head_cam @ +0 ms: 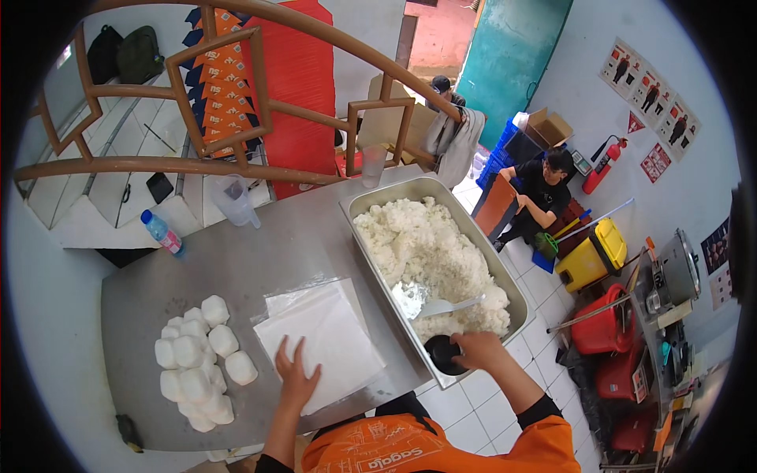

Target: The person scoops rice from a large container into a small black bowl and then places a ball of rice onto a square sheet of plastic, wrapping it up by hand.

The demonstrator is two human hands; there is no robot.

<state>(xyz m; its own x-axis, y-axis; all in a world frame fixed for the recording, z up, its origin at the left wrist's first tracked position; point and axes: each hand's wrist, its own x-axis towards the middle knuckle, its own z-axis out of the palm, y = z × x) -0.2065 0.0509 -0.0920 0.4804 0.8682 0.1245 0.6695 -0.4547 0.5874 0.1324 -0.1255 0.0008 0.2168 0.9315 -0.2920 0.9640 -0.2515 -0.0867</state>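
Observation:
My left hand (297, 378) rests over a stack of white paper sheets (328, 340), its fingers spread and holding nothing. With my right hand (480, 349) I grip the rim of a small black bowl (440, 353) in the near corner of a steel food pan (528, 310). Cooked white rice (426, 236) is heaped in that pan. A pale rice paddle (440, 308) lies on the rice just beyond the bowl. Left of the paper, several white wrapped bundles (192, 355) are piled on the steel table (284, 254); their contents are hidden.
A water bottle (162, 232) and a clear plastic jug (235, 201) stand along the table's far side, with a clear cup (373, 165) beyond the pan. Brown railing (295, 112) borders the stairs. One person (541, 189) crouches by the far wall, near a yellow bin (591, 254).

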